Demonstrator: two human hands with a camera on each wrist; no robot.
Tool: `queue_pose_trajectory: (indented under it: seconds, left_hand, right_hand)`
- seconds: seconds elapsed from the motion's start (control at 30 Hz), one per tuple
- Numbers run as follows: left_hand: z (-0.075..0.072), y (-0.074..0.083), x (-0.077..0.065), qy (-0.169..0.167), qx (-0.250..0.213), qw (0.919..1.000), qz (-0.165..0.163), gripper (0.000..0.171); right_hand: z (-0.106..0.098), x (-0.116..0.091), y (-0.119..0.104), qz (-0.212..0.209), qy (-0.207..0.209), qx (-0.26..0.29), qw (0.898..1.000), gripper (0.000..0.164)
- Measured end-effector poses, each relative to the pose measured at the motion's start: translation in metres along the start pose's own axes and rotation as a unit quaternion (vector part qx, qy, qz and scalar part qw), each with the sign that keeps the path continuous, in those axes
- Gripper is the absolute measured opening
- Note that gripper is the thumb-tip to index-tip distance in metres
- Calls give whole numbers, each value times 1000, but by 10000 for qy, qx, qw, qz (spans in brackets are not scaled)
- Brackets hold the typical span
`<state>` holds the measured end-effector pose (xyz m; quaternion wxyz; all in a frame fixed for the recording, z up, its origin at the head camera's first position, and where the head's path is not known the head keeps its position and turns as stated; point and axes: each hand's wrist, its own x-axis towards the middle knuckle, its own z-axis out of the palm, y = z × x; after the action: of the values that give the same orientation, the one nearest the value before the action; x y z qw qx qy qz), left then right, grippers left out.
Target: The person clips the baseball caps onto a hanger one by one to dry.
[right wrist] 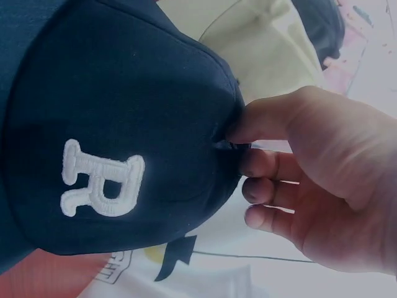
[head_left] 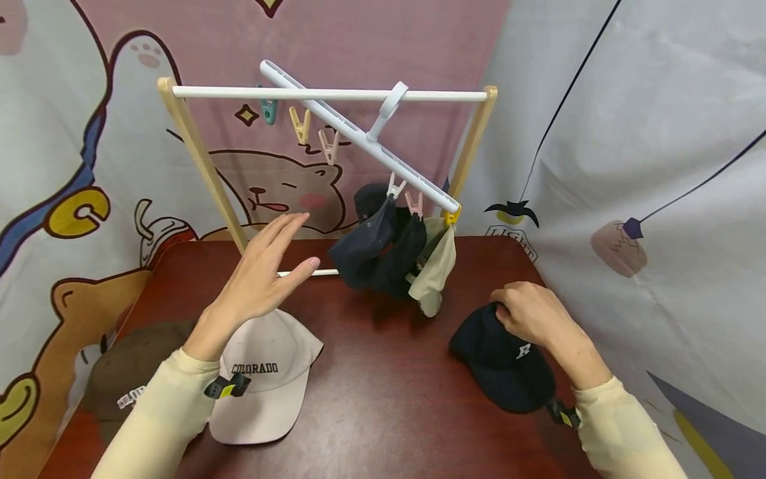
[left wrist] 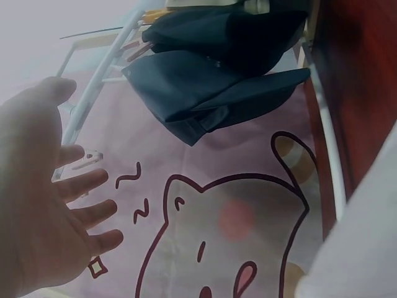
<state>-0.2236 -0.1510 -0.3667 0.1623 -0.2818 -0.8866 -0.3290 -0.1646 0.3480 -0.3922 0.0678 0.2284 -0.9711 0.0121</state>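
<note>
My right hand (head_left: 534, 313) pinches the top of a navy cap (head_left: 493, 356) at the table's right side. A white letter R shows on the cap's front in the right wrist view, with thumb and fingertips on a fold of its crown. My left hand (head_left: 254, 269), fingers extended and holding nothing, is raised over a beige Colorado cap (head_left: 263, 412). A white clip hanger (head_left: 353, 132) hooks over the rack's top rail (head_left: 239, 93) and slopes down to the right. Dark caps (head_left: 365, 249) and a cream cap (head_left: 439, 263) hang from its lower end.
Along the hanger's upper half are a teal clip (head_left: 269, 110), a yellow clip (head_left: 300, 125) and a pink clip (head_left: 328, 146). A brown cap (head_left: 137, 362) lies at the left, partly behind my left sleeve. Printed cloth (head_left: 598, 166) surrounds the dark red table (head_left: 371, 399).
</note>
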Motion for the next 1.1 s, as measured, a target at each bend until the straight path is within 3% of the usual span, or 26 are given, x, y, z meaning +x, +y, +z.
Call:
queue_pose_trajectory:
  seconds: [0.3,0.5,0.7,0.87,1.1]
  left_hand:
    - [-2,0,31,38,-251,9997,3,76]
    - [-1,1,52,348,-502,9981,1,72]
    - [1,7,81,715,-695,9949,-139,70]
    - [6,12,107,1233,-966,9865,-474,68]
    - [10,21,137,1749,-899,9762,-914,63]
  right_hand:
    - [-4,-13,-22,-109,122,65,9998,20]
    - [-6,-23,-35,-245,224,268,9991,18]
    - [-4,-30,-47,-492,993,376,9931,8]
    - [-2,-33,-54,-433,1589,115,9863,36]
    - [-2,-38,-58,-403,2057,-59,9778,37]
